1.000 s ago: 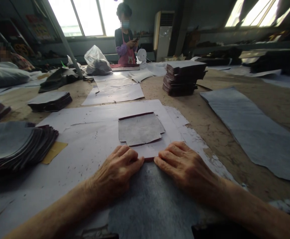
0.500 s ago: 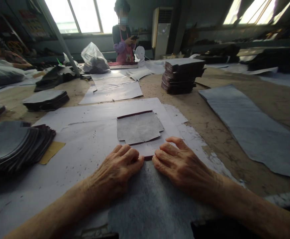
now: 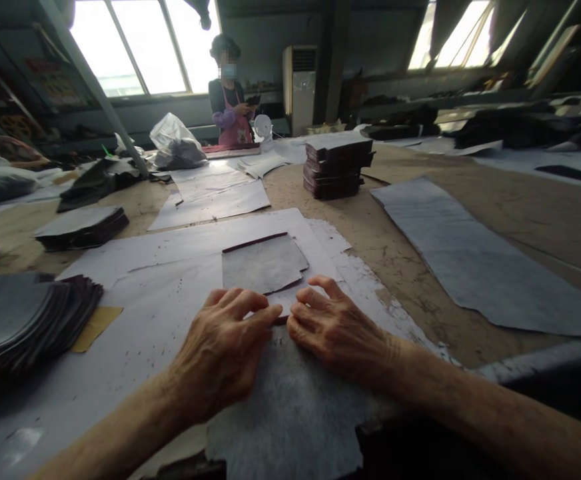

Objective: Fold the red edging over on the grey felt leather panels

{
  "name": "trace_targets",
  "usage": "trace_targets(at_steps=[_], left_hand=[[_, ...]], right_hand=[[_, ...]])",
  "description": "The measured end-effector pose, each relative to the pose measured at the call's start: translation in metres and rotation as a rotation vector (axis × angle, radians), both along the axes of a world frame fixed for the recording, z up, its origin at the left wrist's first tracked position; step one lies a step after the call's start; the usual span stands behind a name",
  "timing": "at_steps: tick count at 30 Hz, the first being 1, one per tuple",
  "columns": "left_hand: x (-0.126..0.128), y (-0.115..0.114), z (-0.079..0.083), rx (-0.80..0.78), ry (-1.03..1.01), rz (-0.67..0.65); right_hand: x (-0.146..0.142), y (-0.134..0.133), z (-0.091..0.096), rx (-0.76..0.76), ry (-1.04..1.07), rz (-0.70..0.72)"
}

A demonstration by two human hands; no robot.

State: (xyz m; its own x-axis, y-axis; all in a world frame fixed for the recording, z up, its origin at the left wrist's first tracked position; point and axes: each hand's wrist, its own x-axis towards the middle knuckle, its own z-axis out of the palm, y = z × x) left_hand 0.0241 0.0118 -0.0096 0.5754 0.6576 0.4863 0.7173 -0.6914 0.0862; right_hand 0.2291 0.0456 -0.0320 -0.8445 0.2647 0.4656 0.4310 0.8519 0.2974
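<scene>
My left hand [image 3: 220,347] and my right hand [image 3: 333,330] lie side by side, fingers stretched flat, on the far edge of a grey felt-like sheet [image 3: 290,413] at the table's near edge. The fingertips press where that sheet meets a thin dark-red strip on white paper [image 3: 170,293]. Just beyond the fingers lies a grey cut piece [image 3: 263,263] with a dark-red edge along its top. Neither hand grips anything.
A fanned pile of grey cut pieces [image 3: 15,320] lies at the left, with a smaller pile [image 3: 83,227] behind it. A tall stack [image 3: 338,163] stands mid-table. A long grey sheet [image 3: 470,260] lies at the right. A person [image 3: 230,93] stands at the far end.
My hands have drawn slightly closer together and my right fingers have spread a little. The view has shifted, so everything sits further left in the picture.
</scene>
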Motion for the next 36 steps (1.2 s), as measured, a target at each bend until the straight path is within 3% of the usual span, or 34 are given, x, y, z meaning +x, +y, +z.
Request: trace_targets(at_steps=[3,12,22,27,32,36], left_hand=[[-0.001,0.002,-0.001,-0.043,0.028,0.016],[-0.036,0.002,-0.020,-0.032,-0.042,-0.075],[-0.032,0.003,-0.027,0.015,0.012,-0.138],[-0.037,0.003,-0.025,-0.053,-0.031,-0.126],[-0.048,0.001,-0.023,-0.134,-0.078,-0.138],[-0.051,0.000,-0.028,-0.130,-0.135,-0.131]], right_hand=[[0.001,0.001,-0.002,0.003,0.029,0.009],[0.001,0.002,-0.002,-0.028,0.027,0.015],[-0.005,0.002,0.003,0.042,-0.034,0.115],[-0.013,0.005,0.010,-0.055,-0.192,0.193],[-0.008,0.009,0.015,-0.167,-0.181,0.214],[0.013,0.013,0.011,-0.186,-0.093,0.187]])
